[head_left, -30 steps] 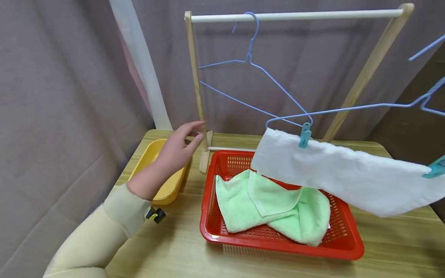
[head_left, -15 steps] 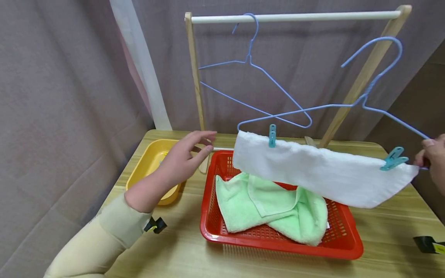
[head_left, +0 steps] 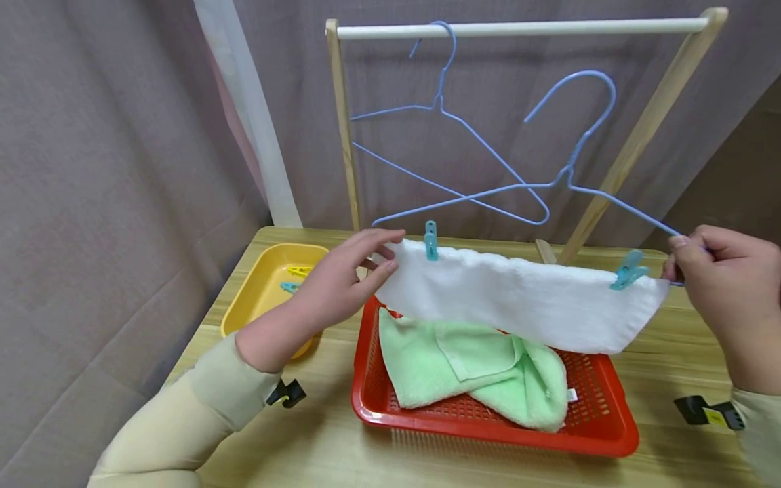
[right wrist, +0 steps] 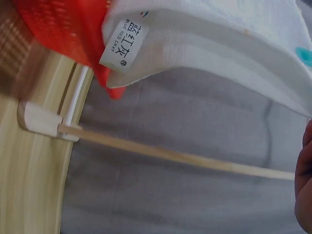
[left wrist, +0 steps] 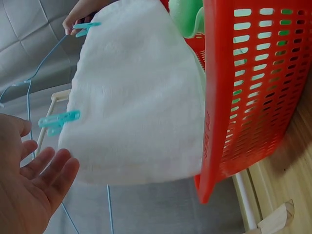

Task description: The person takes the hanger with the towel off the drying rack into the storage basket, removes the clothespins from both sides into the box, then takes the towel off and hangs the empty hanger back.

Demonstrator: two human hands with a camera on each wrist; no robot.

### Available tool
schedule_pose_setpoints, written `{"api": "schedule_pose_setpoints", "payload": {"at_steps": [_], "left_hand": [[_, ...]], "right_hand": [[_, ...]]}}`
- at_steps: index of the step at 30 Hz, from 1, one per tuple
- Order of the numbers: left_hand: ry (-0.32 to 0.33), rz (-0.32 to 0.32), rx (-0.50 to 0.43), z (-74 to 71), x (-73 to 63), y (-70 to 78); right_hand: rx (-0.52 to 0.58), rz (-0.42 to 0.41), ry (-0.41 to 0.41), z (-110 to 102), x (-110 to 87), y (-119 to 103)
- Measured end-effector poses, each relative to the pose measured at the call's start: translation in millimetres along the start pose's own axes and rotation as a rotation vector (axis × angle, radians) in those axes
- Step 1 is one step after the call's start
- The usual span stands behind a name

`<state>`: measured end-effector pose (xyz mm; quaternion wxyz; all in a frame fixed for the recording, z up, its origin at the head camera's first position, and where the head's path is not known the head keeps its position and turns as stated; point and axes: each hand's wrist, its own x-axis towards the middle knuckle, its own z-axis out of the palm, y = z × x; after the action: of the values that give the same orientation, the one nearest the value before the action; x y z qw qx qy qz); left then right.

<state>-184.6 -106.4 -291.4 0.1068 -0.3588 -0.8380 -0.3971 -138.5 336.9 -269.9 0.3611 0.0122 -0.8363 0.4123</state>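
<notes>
A white towel (head_left: 518,291) hangs from a blue wire hanger (head_left: 575,149), fixed by two teal clothespins, a left clothespin (head_left: 431,240) and a right clothespin (head_left: 628,270). My right hand (head_left: 732,291) grips the hanger's right end beside the towel's corner. At the towel's left end is my left hand (head_left: 329,281), thumb and fingers apart; in the left wrist view its relaxed fingers (left wrist: 63,168) come close to the towel's edge with nothing held. Whether they touch it, I cannot tell. The right wrist view shows the towel's printed label (right wrist: 124,44) and only part of the right hand (right wrist: 304,185).
Below the white towel stands a red basket (head_left: 500,440) with a green towel (head_left: 439,379) inside. A yellow tray (head_left: 250,291) on the left holds clothespins. Behind, a rack with a white rail (head_left: 549,27) bears another blue hanger (head_left: 488,149).
My right hand has come into view from the right, bringing the hanger and white towel leftward over the basket. My left hand has moved slightly right, to the towel's left end.
</notes>
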Motion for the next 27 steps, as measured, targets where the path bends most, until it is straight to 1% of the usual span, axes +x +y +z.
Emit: {"api": "schedule_pose_setpoints", "payload": {"at_steps": [2,5,8,11,14,16,18,21,27], "left_hand": [[0.007,0.009,0.004,0.2,0.6,0.5],[0.012,0.003,0.022,0.6,1.4,0.9],[0.008,-0.022,0.056,0.7,2.1,1.3],[0.001,-0.062,0.078,0.7,2.9,1.7],[-0.005,-0.099,0.089,0.6,3.9,2.7],[-0.005,-0.11,0.092,0.7,4.8,3.1],[-0.006,-0.11,0.096,0.9,5.7,3.1],[0.0,-0.091,0.102,1.7,7.0,2.4],[0.037,-0.055,0.124,3.8,9.4,-1.2]], "right_hand": [[-0.015,-0.001,-0.002,4,0.3,-3],[0.007,-0.018,-0.002,10,0.7,-5],[0.021,-0.017,-0.003,15,1.1,-5],[0.032,-0.016,-0.002,19,2.1,-5],[0.033,-0.004,-0.007,22,2.3,-6],[0.035,0.005,-0.009,24,2.0,-6],[0.037,0.008,-0.01,25,1.6,-7],[0.041,0.01,-0.007,27,1.3,-7],[0.053,-0.009,-0.008,31,1.0,-4]]}}
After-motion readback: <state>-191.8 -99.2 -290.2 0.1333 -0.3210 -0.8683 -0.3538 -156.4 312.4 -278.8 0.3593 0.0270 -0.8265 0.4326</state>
